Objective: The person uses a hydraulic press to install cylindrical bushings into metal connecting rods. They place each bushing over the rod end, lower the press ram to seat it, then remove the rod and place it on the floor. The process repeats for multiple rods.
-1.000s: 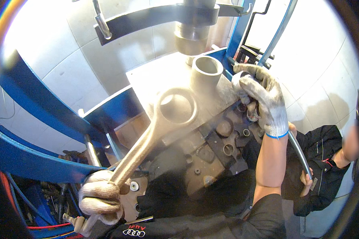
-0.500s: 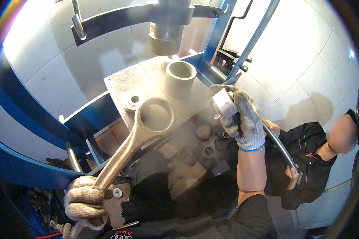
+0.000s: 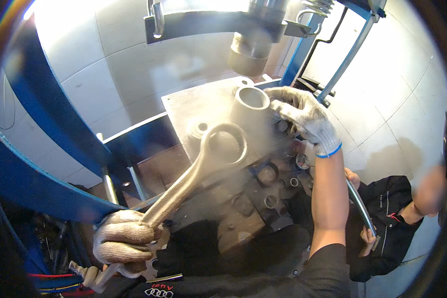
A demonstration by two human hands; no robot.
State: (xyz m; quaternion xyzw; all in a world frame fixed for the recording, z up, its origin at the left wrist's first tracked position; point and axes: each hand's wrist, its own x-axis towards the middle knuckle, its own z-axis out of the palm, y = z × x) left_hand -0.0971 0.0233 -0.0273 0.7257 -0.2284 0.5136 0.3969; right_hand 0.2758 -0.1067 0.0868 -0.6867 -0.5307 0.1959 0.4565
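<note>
My left hand [image 3: 124, 243], in a ribbed work glove, is closed around the shank of a large connecting rod [image 3: 176, 193]. The rod slants up to the right, its big round end raised in front of a metal plate [image 3: 184, 107]. Upright on that plate stands a thick-walled metal sleeve [image 3: 254, 99]. My right hand [image 3: 303, 114], gloved in pale knit with a blue cuff, reaches to the sleeve's right side, its fingers stretched out and apart by the rim. Whether they touch the sleeve I cannot tell. A small flanged ring [image 3: 201, 129] lies on the plate behind the rod.
A press ram [image 3: 250, 54] hangs above the plate within a blue frame [image 3: 59, 109]. Several dark metal parts and rings [image 3: 270, 201] lie below. At the right, another person [image 3: 382, 223] in dark clothes holds a metal bar [image 3: 361, 206]. Haze blurs the middle.
My right hand has moved from in front of me to beside the sleeve. The shiny silver ring it held no longer shows. The view has shifted; my left hand keeps the connecting rod.
</note>
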